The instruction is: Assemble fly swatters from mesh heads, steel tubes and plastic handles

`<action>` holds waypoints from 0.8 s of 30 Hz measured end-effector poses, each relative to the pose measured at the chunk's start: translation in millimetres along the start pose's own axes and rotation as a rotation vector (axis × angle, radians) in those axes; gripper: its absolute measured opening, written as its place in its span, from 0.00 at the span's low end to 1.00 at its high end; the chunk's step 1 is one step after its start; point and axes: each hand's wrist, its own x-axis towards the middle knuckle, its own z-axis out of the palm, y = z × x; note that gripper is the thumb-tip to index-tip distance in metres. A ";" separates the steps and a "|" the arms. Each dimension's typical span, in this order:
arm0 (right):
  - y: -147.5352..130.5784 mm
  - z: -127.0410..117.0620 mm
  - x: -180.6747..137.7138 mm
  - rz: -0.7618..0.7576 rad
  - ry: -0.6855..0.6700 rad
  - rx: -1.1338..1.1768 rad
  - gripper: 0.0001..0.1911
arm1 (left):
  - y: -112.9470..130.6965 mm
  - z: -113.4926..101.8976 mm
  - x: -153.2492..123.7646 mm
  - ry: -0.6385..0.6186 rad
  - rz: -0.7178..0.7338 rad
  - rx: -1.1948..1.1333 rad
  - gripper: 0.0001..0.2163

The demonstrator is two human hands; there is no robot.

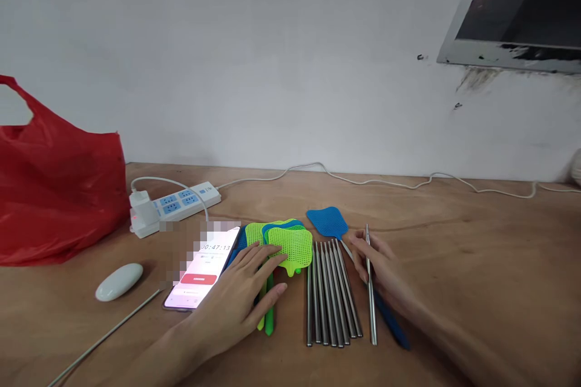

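Observation:
My left hand (247, 290) lies flat with fingers spread on a stack of green and blue fly swatter heads (290, 245), beside a lit phone (204, 269). My right hand (379, 269) has its fingers closed round a single steel rod (371, 308) that lies apart from a row of several steel rods (331, 293). A blue fly swatter (327, 222) lies beyond that hand, its blue handle (393, 323) running under it.
A red plastic bag (54, 184) stands at the left. A white power strip (175, 204) with a plug and a cable lies behind the phone. A pale oval object (118, 281) and a thin rod (104, 335) lie at the front left of the wooden table (476, 242).

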 end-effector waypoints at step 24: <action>10.5 -28.1 18.6 -0.359 0.079 -1.201 0.08 | -0.8 6.4 -4.2 0.073 -0.017 -0.039 0.18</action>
